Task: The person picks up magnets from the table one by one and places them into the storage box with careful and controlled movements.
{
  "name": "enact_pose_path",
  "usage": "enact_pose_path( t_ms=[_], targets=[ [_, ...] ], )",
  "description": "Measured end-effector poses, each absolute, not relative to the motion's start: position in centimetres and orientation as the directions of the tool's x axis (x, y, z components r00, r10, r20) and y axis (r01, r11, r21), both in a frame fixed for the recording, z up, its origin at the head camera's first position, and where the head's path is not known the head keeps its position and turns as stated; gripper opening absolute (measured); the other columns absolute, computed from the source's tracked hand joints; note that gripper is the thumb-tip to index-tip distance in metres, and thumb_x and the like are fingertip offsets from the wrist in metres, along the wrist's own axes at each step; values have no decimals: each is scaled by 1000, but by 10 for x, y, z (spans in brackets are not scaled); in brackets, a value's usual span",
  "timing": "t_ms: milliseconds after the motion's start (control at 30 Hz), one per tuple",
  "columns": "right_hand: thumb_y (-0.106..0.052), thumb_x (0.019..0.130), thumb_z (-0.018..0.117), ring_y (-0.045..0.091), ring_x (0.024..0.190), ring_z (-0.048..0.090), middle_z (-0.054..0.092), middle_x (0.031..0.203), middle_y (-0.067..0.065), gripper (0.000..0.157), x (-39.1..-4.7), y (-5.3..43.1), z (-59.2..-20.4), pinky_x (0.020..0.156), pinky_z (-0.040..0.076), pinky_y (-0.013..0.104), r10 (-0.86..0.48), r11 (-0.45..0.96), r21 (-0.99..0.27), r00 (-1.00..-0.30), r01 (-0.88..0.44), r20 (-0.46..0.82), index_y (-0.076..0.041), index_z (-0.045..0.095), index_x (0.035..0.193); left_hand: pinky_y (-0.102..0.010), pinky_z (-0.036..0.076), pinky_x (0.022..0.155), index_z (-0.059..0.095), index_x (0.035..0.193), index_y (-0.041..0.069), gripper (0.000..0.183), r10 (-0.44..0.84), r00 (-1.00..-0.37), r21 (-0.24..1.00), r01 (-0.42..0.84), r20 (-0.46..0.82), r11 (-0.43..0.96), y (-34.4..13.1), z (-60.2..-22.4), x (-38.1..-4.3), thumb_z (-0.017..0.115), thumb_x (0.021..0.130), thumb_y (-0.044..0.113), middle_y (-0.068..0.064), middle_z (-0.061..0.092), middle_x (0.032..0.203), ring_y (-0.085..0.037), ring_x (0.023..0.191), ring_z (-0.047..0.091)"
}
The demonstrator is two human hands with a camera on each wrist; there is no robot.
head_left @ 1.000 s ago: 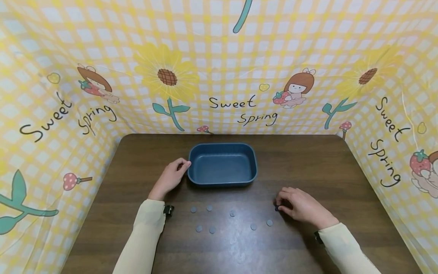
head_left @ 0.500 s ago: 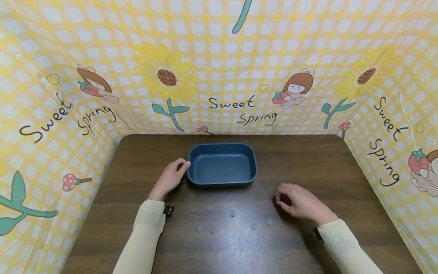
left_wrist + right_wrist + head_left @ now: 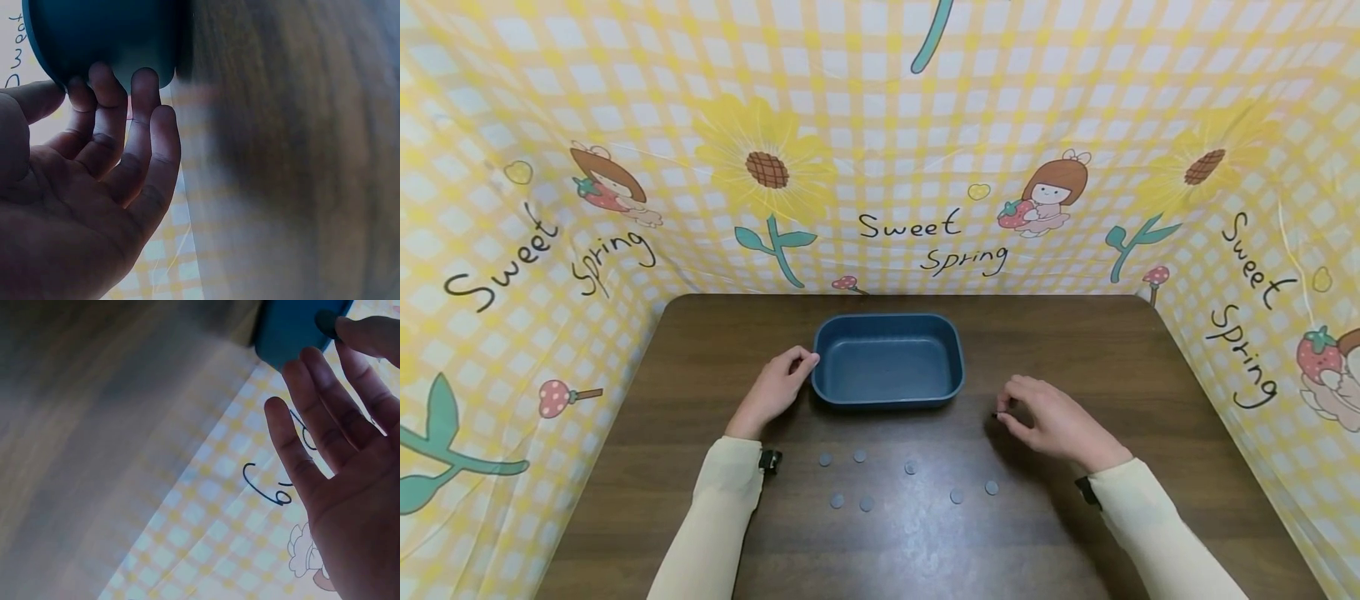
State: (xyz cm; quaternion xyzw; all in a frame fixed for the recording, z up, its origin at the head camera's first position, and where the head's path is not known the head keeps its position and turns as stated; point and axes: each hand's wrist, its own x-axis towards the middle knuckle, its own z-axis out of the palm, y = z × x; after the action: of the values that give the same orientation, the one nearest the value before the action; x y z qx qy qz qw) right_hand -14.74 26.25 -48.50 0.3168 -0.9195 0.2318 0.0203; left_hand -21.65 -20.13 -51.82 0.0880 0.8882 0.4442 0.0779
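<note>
A dark blue, rounded rectangular tray (image 3: 887, 403) sits toward the back of the table. My left hand (image 3: 772, 390) is at its left end, thumb and fingertips holding the rim; the left wrist view has the fingertips (image 3: 145, 81) against the outer wall. My right hand (image 3: 1051, 417) is over the table, right of the tray, pinching a small dark round disc (image 3: 326, 324) between thumb and index finger. The other right fingers extend loosely. Several flat grey discs, such as the rightmost disc (image 3: 992, 487), lie scattered in front of the tray.
The dark brown wooden table (image 3: 700, 533) has rounded back corners. A yellow checked cloth (image 3: 880, 125) with flower and cartoon prints hangs behind it and along both sides. Black straps with small devices circle both wrists.
My right hand has lifted the small disc off the table and moved away from me, slightly left, toward the tray. My left hand, the tray and the other discs have stayed put.
</note>
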Motion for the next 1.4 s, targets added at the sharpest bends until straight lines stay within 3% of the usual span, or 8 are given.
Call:
enact_pose_path(
  t_ms=[333, 833, 1133, 1400],
  targets=[
    [-9, 96, 81, 20, 95, 67, 62, 99, -10, 22, -164, 252, -474, 86, 59, 45, -591, 632, -472, -776, -615, 219, -20, 64, 101, -41, 40, 78, 63, 114, 11, 38, 225, -972, 794, 82, -70, 603, -202, -520, -217, 49, 115, 47, -6, 52, 87, -25, 81, 51],
    [-7, 97, 81, 16, 96, 65, 64, 101, -7, 20, -190, 234, -457, 87, 57, 35, -602, 586, -488, -750, -647, 272, -16, 65, 104, -41, 40, 78, 63, 114, 11, 36, 227, -972, 791, 89, -65, 605, -201, -520, -217, 48, 116, 45, -6, 50, 84, -24, 79, 50],
    [-8, 99, 79, 23, 97, 66, 64, 103, -4, 17, -199, 218, -453, 88, 59, 47, -607, 555, -544, -753, -630, 254, -14, 65, 106, -41, 40, 81, 64, 113, 10, 37, 216, -974, 783, 85, -64, 616, -201, -521, -219, 49, 115, 44, -5, 52, 86, -24, 84, 52],
    [-8, 99, 79, 23, 97, 66, 64, 102, -3, 17, -211, 202, -455, 89, 58, 46, -618, 534, -550, -740, -642, 264, -14, 64, 105, -41, 39, 79, 64, 113, 8, 39, 214, -975, 787, 90, -54, 611, -202, -521, -219, 49, 115, 45, -5, 51, 85, -23, 81, 50]
  ],
)
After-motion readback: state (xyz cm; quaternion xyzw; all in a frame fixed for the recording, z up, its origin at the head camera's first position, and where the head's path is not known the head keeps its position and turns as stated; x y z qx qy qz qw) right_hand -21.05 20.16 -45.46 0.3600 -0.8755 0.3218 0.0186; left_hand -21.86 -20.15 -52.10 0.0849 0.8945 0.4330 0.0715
